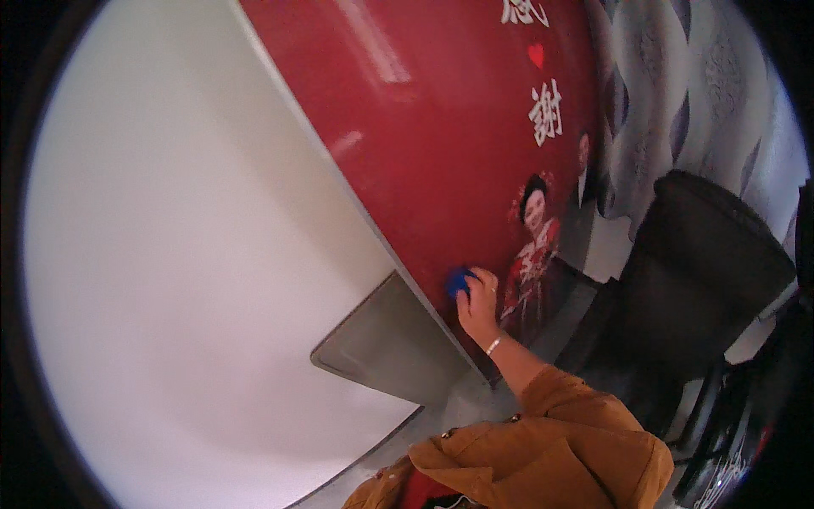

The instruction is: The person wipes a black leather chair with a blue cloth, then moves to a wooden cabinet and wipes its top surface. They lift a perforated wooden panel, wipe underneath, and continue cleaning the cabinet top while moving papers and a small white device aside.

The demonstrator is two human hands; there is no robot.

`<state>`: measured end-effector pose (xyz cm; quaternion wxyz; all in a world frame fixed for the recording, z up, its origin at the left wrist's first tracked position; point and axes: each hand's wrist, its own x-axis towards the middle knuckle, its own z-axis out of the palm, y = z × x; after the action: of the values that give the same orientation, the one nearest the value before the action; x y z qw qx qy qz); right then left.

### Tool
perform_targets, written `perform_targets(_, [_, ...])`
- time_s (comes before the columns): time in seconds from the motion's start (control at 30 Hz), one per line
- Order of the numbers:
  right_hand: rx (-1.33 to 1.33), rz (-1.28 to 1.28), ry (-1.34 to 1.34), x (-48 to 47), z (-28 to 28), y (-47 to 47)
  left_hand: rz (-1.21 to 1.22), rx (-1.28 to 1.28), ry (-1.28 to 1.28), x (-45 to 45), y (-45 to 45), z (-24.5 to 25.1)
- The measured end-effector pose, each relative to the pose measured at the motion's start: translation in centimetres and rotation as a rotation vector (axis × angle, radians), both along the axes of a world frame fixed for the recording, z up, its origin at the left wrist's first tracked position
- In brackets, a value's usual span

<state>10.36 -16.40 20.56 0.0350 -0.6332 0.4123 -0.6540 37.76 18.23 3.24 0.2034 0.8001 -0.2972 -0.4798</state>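
Observation:
My right hand (480,305) is closed around a blue object (459,282), perhaps a cloth or sponge, and presses it to a glossy red panel (407,165). A ring and a bracelet (493,346) are on that hand and wrist, and a brown sleeve covers the upper arm. The panel bears white characters, a small red heart (537,56) and a printed figure in red dress (533,248) just right of the hand. What the blue object is made of cannot be told from its blur. My left hand is out of view.
A large white surface (191,254) fills the left side, meeting the red panel along a pale edge. A grey rounded-corner panel (381,343) lies near its lower end. At the right stand a black chair (674,280) and grey patterned curtains (655,95).

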Motion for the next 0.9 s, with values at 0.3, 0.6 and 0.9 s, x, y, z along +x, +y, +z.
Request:
perform_targets(0.3, [-0.534,0.096,0.074,-0.8,25.6,-4.6,-0.314,-0.299,-0.333,-0.3,-8.2,13.1])
perform_targets(0.6, [-0.394,-0.467,-0.25,-12.9,27.6,-16.5,-0.312,-1.128,0.097,-14.5,-28.3,36.7])
perform_targets(0.9, [0.645,-0.628,-0.657,-14.3,-5.1,-19.6,-0.183,-1.066,-0.116,-14.5,-29.7,35.2])
